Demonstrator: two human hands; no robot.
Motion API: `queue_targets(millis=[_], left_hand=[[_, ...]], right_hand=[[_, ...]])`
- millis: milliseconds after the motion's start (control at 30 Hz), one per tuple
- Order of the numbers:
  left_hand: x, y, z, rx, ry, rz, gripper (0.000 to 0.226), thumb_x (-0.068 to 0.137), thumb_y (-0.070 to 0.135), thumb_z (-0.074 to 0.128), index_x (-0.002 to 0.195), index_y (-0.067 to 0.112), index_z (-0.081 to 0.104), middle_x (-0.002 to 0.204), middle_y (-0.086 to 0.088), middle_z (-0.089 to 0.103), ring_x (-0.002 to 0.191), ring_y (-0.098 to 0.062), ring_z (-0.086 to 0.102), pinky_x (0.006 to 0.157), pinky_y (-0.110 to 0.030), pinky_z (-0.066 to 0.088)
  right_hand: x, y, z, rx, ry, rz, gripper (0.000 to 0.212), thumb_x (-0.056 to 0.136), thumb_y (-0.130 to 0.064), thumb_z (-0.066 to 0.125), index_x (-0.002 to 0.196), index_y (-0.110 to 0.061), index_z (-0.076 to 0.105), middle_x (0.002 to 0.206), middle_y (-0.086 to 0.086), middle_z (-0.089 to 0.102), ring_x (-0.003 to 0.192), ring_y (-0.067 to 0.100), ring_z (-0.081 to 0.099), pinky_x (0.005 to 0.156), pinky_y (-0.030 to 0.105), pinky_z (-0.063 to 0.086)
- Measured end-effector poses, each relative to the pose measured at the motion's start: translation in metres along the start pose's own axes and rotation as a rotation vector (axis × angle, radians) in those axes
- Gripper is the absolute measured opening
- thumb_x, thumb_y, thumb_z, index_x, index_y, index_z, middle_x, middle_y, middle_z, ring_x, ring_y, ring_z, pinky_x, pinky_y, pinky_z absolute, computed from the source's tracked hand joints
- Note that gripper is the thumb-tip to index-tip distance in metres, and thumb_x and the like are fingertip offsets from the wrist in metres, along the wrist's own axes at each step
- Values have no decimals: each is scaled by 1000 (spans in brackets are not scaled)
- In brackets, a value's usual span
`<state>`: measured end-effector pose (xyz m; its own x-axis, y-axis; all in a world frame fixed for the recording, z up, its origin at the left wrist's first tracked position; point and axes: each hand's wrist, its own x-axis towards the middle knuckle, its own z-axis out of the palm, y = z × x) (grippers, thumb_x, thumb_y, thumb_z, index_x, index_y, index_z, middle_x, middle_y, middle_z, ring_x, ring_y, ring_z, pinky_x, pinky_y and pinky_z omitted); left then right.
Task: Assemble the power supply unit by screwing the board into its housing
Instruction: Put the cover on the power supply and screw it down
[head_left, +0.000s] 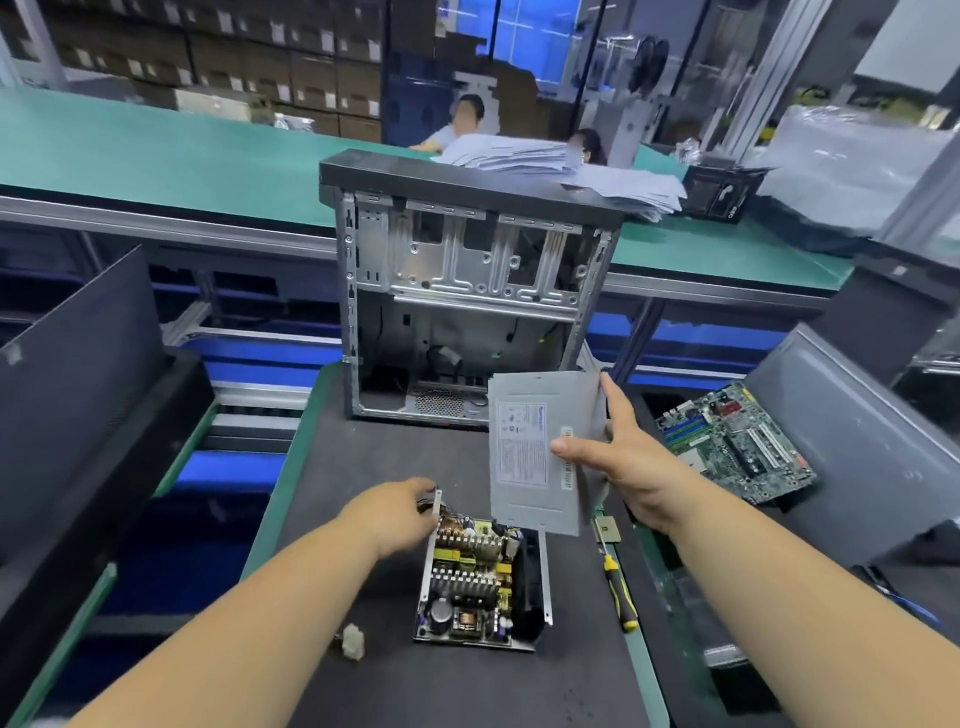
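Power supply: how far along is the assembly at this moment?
Done: the board already sits inside the open housing. Whether any screws are in cannot be told. In hand: the right hand holds the grey cover lifted above it, while the left hand touches the housing's far left corner. Left: the screwdriver lies untouched on the mat, so screwing and closing the cover seem still to come.

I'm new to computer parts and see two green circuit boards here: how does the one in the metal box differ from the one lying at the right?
The board in the metal box sits inside its housing, crowded with finned heat sinks and coils; the loose board at the right lies bare, flatter, carrying long slots. The left hand touches the first; nothing touches the second. Both are green.
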<state>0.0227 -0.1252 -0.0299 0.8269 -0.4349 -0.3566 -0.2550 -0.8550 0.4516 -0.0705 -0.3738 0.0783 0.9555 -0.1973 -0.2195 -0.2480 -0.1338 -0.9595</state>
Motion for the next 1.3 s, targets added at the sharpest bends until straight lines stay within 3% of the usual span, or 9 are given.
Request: queue_targets(millis=[100,267,400,500,567,667,900,1167,1300], left_hand=[[1,-2,2,-110,-12,4,56,89,37,63,142,28,47,137,2,58,123,-19,55,101,-27,42],[2,-4,9,-191,24,4,46,88,34,68,132,25,60,126,5,66,115,-13,60,96,-22,43],[-2,3,14,-202,40,6,35,87,35,69,121,25,68,115,6,71,105,-12,64,90,-24,46],[-6,12,24,-271,46,-13,36,85,35,71,120,27,68,113,8,71,104,-11,64,96,-29,48],[-8,19,32,-321,56,-28,41,84,34,73,124,27,66,117,8,70,107,-11,63,99,-29,47],[-11,24,36,-354,63,-41,47,84,34,74,129,26,62,123,6,67,110,-12,62,100,-30,46],[-13,21,28,-318,25,-24,50,82,39,75,128,25,63,122,4,67,109,-14,62,99,-31,48],[-5,15,22,-331,-31,38,41,79,39,77,119,32,68,110,11,69,98,-9,60,84,-22,42],[-2,13,24,-355,-49,45,43,78,38,77,119,33,67,112,13,69,100,-8,61,87,-23,44]], right_hand=[[2,2,-1,-94,-66,19,148,31,-50,98,151,-53,11,127,-23,47,109,-4,54,90,25,45],[3,0,-9,-340,-148,13,144,34,-58,95,147,-60,6,157,-9,29,140,16,36,115,41,33],[4,-1,-20,-680,-260,-37,139,43,-63,89,144,-65,-6,161,-14,10,145,11,19,107,31,28],[4,-4,-24,-978,-401,-133,143,45,-69,86,141,-63,-19,159,-15,8,147,11,11,116,38,25],[5,-6,-23,-1174,-466,-180,145,44,-72,84,140,-61,-24,159,-3,5,150,18,2,119,46,22],[7,-10,-15,-1360,-539,-183,145,45,-73,82,139,-60,-27,161,6,-4,150,23,-6,120,46,17],[10,-11,18,-1468,-639,-95,142,51,-67,84,143,-54,-24,154,1,6,147,27,7,116,48,28],[4,-2,32,-1462,-648,-38,142,49,-67,84,142,-57,-22,151,-4,10,144,25,13,114,47,32],[0,1,39,-1480,-624,-44,142,46,-68,84,141,-58,-22,153,-3,7,145,26,9,116,49,29]])
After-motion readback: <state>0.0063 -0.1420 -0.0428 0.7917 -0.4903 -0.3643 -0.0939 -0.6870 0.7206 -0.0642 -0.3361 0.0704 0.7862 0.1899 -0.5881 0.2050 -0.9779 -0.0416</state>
